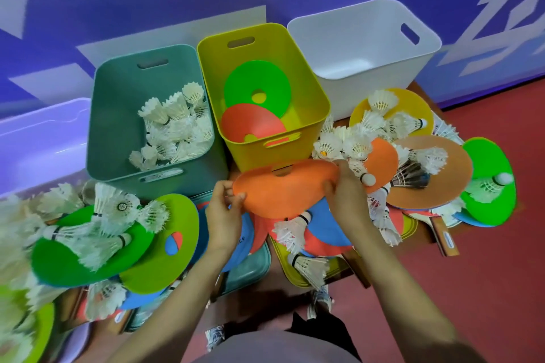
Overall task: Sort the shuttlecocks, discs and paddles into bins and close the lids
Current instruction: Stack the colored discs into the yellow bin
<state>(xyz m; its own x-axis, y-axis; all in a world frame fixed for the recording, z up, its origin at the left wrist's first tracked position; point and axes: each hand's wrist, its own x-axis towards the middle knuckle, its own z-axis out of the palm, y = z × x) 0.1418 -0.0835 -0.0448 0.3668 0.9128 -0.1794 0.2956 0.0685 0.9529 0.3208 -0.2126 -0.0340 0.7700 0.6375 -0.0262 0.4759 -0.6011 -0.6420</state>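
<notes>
Gripping orange disc (283, 193) at opposite edges: left hand (224, 211), right hand (345, 199), fingers curled on it, just before yellow bin (259, 153). Inside that bin: red disc (250, 124), green disc (256, 82). To its left: teal bin (118, 127) holding shuttlecocks (174, 124). To its right: white bin (354, 47).

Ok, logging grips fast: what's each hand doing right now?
Left hand: pinches the left edge of the orange disc.
Right hand: grips the same disc's right edge.
</notes>
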